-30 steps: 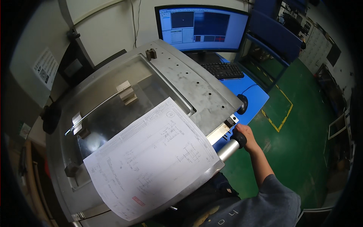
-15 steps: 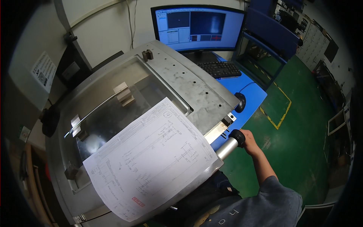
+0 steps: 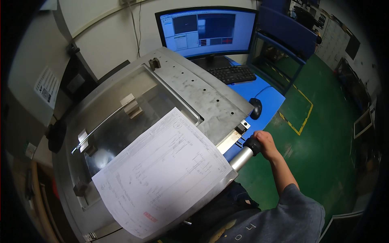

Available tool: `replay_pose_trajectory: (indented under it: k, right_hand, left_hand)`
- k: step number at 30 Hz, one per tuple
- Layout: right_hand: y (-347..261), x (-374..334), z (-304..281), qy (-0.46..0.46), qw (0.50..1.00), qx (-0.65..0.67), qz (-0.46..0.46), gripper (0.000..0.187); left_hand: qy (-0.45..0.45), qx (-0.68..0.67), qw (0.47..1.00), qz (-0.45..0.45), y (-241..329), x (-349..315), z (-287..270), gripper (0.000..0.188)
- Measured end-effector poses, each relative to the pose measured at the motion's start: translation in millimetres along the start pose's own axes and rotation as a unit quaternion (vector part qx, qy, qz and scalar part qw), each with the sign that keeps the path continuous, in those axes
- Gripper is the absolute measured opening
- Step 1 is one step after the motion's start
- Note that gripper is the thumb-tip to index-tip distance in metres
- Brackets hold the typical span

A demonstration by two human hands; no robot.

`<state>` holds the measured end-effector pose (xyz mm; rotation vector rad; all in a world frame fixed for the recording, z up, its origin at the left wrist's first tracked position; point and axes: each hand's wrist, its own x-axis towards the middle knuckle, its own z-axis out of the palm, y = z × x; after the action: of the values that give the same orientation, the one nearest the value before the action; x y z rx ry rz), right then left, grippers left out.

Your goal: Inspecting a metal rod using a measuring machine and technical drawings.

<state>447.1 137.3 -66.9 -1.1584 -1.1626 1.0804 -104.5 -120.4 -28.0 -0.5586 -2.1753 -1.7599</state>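
My right hand is closed around the black knob at the end of a silver cylinder, which sticks out of the machine's right side. My left hand is out of view. On the metal stage, a thin metal rod lies across two V-shaped blocks, the farther block and the nearer block. Over the near part of the stage lies a white sheet with a technical drawing, covering part of the glass.
A monitor with a measuring-type program stands behind the stage. The keyboard and mouse sit on a blue table. Small dark blocks are fixed near the stage corners. Yellow tape marks the green floor.
My right hand has turned and now sits higher over the knob. On the monitor, the bright blur in the picture has moved left and dimmed. The whole view has shifted slightly.
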Motion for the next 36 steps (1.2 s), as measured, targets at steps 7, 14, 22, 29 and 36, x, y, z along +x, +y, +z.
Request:
replay_pose_trajectory:
  k: [7, 14, 22, 29, 36]
  right_hand:
    - [-5.0, -8.7, -2.0, -0.024, 0.999, 0.018, 0.031, 0.033]
    - [-7.4, -4.1, -1.0, -0.077, 0.997, 0.020, -0.015, 0.041]
    - [-21.5, -6.9, 0.4, -0.115, 0.991, 0.009, 0.062, 0.051]
    - [-21.0, -6.7, -1.3, -0.143, 0.987, 0.063, 0.026, 0.050]
    - [-14.3, -6.4, -3.8, -0.149, 0.987, 0.065, 0.017, 0.052]
  left_hand:
    - [0.033, 0.000, 0.999, -0.029, -6.2, -2.3, -2.8, 0.022]
    - [-0.082, 0.060, 0.991, -0.088, -18.4, 6.5, -16.4, 0.031]
    - [0.004, -0.009, 0.999, -0.053, 35.4, -20.4, 9.4, 0.040]
    - [-0.027, 0.022, 0.997, -0.062, 26.1, -9.6, 5.1, 0.046]
    - [-0.004, 0.055, 0.996, -0.071, 18.7, -3.8, 2.4, 0.047]
